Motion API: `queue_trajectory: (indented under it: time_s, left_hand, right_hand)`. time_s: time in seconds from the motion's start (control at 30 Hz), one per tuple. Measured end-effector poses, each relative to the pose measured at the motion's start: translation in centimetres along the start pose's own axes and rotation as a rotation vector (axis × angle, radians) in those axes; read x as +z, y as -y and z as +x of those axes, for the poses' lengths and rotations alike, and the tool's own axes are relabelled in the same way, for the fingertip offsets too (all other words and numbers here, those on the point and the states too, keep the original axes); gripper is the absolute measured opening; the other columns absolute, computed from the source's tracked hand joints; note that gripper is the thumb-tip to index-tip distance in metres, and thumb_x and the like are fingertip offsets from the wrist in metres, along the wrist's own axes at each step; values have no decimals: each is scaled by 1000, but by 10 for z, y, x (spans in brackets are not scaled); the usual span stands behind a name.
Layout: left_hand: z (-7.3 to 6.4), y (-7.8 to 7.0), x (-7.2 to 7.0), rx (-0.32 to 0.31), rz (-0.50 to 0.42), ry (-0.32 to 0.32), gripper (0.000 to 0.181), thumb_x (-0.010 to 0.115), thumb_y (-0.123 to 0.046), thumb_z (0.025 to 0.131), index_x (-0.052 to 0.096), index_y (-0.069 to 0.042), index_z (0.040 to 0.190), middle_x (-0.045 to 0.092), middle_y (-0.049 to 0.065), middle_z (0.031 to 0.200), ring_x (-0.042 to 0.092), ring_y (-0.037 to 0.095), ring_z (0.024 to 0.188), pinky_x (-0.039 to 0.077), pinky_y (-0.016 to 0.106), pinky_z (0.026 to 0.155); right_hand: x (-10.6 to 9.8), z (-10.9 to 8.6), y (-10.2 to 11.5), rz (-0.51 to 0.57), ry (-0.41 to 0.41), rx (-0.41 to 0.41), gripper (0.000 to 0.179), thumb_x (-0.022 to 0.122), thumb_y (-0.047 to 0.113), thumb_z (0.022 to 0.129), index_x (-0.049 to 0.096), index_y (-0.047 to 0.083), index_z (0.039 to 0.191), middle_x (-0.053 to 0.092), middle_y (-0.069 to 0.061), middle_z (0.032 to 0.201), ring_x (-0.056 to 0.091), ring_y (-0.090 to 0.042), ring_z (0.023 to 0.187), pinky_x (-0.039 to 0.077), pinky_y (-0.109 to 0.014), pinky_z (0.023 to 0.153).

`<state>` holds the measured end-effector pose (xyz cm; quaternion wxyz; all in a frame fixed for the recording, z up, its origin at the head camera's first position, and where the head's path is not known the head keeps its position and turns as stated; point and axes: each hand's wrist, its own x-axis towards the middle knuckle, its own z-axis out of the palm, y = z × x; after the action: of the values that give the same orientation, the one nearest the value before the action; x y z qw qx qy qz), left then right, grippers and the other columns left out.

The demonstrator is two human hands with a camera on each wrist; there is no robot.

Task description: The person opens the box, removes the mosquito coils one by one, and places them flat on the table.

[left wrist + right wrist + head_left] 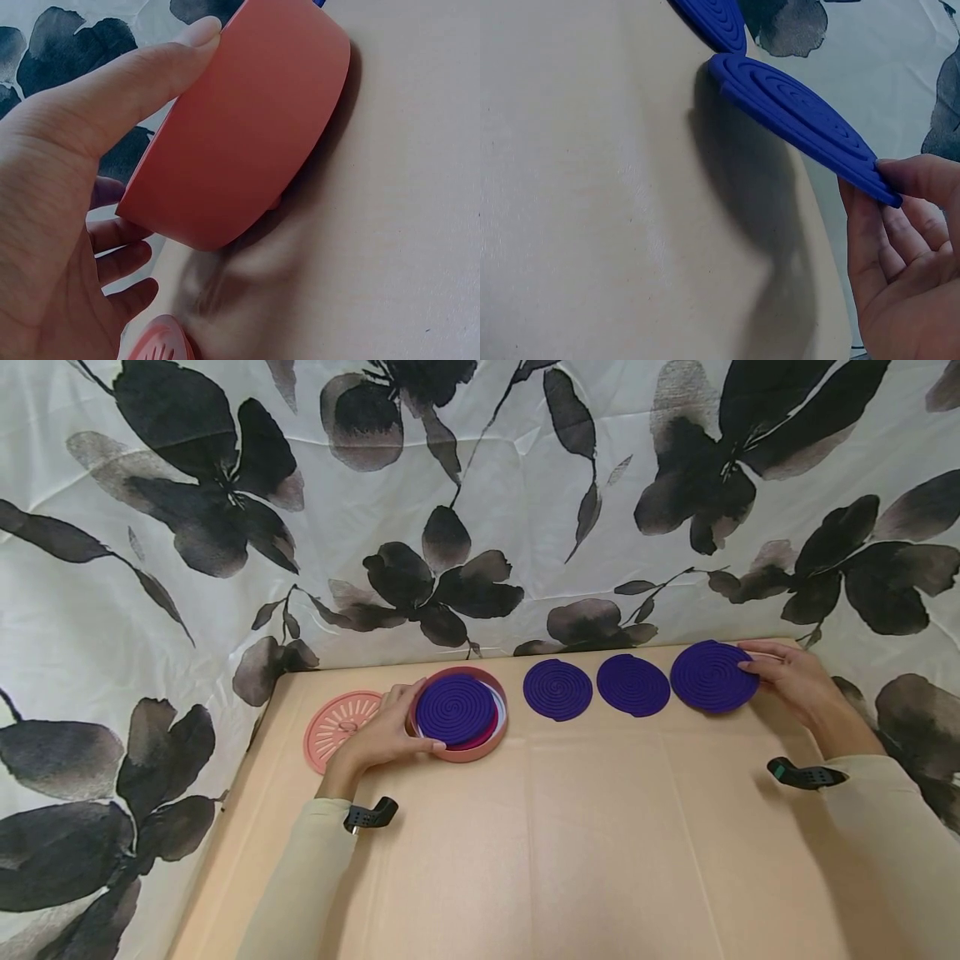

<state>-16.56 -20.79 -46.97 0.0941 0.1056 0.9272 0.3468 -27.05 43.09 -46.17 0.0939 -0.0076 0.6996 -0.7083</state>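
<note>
My left hand (375, 733) grips the side of a round salmon-pink holder (247, 120), with the thumb at its rim. Inside it, a dark blue spiral coaster (453, 708) lies on top, above a magenta one and a white edge. At the far right my right hand (798, 681) pinches another blue spiral coaster (712, 677) between thumb and fingers. In the right wrist view this coaster (795, 112) is tilted, its near edge raised and a shadow under it. Two more blue coasters, one (557, 690) nearer the holder and one (632, 685) beside the held coaster, lie flat between the hands.
A pink slotted lid (333, 727) lies left of the holder, partly behind my left hand. Everything stands along the back edge of a light wooden table (585, 843). A white cloth with dark flowers (570, 560) hangs behind it.
</note>
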Motion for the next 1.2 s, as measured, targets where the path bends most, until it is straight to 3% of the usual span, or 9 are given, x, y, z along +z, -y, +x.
queue_trajectory:
  time_s: [0.2, 0.3, 0.47, 0.83, 1.0, 1.1, 1.2]
  left_hand:
    - [0, 1, 0, 2, -3, 0, 125, 84, -68, 66, 17, -27, 164, 36, 6, 147, 29, 24, 138, 37, 60, 110]
    - [0, 0, 0, 3, 2, -2, 125, 84, -68, 66, 17, -27, 164, 37, 6, 146, 31, 25, 137, 38, 60, 110]
    - [0, 0, 0, 4, 1, -4, 126, 85, -68, 66, 18, -25, 164, 38, 7, 143, 32, 25, 135, 38, 60, 110]
    - [-1, 1, 0, 11, -1, -2, 125, 85, -66, 67, 17, -26, 164, 38, 7, 143, 32, 24, 134, 38, 59, 110]
    - [0, 1, 0, 2, -2, -2, 125, 84, -67, 67, 18, -25, 164, 37, 7, 144, 32, 25, 135, 38, 60, 110]
    - [0, 0, 0, -1, -4, -2, 126, 84, -68, 66, 18, -23, 164, 37, 7, 145, 31, 25, 136, 38, 60, 110]
    - [1, 0, 0, 0, -4, -1, 127, 84, -68, 66, 18, -22, 164, 37, 7, 146, 31, 25, 137, 37, 61, 111]
  right_hand:
    - [-3, 2, -3, -112, -15, 20, 31, 63, 3, 99, 71, 28, 117, 74, 13, 97, 69, 0, 85, 56, -18, 70]
    - [-1, 3, -4, -258, -43, 15, 32, 66, 7, 98, 67, 21, 128, 68, 20, 100, 65, 4, 86, 56, -17, 71]
    - [1, 4, -7, -470, -81, 5, 49, 71, 13, 96, 55, 6, 142, 59, 27, 102, 59, 9, 90, 54, -15, 72]
    - [1, 2, -10, -561, -66, 37, 61, 68, 21, 99, 42, -1, 149, 53, 25, 108, 54, 11, 92, 52, -13, 76]
    - [1, 2, -12, -604, -82, 23, 58, 69, 21, 99, 45, -1, 147, 54, 26, 105, 53, 11, 89, 53, -15, 73]
    - [1, 1, -13, -652, -74, -5, 55, 67, 19, 100, 46, -6, 144, 64, 6, 117, 51, 15, 88, 50, -11, 73]
    - [2, 0, -13, -703, -52, -15, 56, 64, 21, 102, 44, -8, 145, 57, -23, 136, 47, 20, 89, 43, -3, 75]
